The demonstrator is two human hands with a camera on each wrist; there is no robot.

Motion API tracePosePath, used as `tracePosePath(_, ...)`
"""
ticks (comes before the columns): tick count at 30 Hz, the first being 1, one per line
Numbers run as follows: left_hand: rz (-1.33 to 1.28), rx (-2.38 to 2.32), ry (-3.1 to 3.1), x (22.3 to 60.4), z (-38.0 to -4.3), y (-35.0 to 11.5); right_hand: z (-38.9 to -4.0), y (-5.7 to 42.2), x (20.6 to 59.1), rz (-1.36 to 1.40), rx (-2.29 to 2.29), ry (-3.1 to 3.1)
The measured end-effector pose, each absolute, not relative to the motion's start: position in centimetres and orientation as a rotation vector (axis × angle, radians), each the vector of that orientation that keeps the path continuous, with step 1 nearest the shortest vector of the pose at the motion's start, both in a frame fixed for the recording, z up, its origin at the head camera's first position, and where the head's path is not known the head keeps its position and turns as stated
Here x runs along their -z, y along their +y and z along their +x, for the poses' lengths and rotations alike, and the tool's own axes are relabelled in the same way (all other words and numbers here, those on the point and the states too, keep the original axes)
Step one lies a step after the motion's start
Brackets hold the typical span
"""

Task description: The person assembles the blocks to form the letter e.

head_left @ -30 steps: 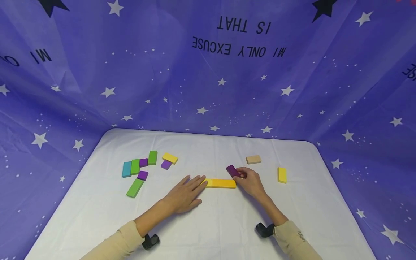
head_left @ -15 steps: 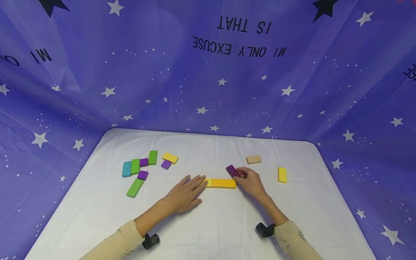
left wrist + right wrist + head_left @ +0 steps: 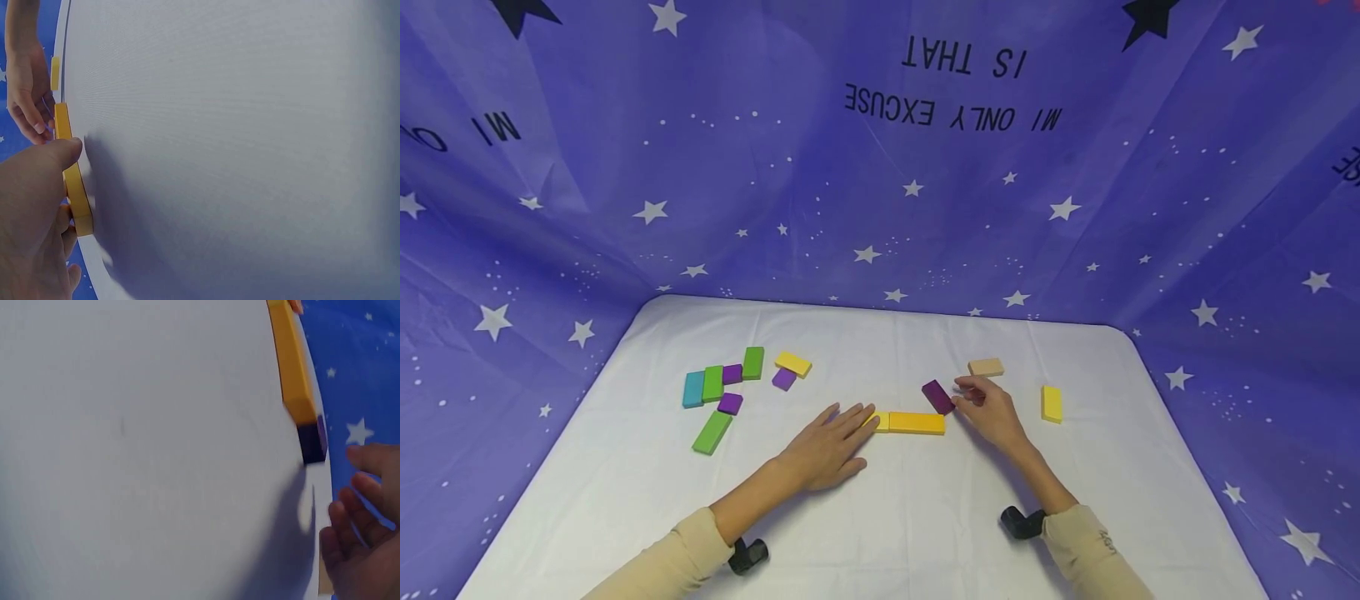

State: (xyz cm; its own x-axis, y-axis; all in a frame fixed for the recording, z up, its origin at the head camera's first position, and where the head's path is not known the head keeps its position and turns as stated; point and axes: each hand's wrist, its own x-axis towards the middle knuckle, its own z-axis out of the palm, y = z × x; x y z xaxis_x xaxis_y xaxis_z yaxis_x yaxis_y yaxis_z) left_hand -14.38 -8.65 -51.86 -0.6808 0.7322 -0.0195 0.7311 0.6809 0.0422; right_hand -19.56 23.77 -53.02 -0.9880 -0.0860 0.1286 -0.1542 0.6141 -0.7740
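Note:
In the head view my left hand [image 3: 823, 450] lies with fairly straight, spread fingers, its fingertips over the left part of a yellow block [image 3: 883, 423]. An orange-yellow block [image 3: 916, 424] adjoins it end to end on the right. Beyond that row's right end, a dark purple block [image 3: 937, 397] lies slanted on the table, its lower corner close to the orange-yellow one. My right hand [image 3: 992, 414] is just right of the purple block, fingers loosely bent and holding nothing; a gap shows between that hand [image 3: 369, 531] and the dark block [image 3: 311, 442] in the right wrist view.
A tan block [image 3: 986, 367] lies behind my right hand, and a yellow block [image 3: 1052, 404] to its right. At the left are a blue block [image 3: 693, 390], several green blocks [image 3: 712, 433] and purple blocks [image 3: 784, 380], and another yellow block [image 3: 793, 364]. White cloth [image 3: 880, 533] covers the table.
My right hand has let go of the dark purple block and moved slightly right, away from it. The block stays in place. My left hand has not moved.

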Motion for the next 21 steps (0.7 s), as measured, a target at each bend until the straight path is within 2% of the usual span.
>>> tracePosePath(21, 1.244, -0.032, 2.838, 52.0, -14.4, -8.7, -24.3, 28.9, 54.1, 0.259, -1.220, -2.657)
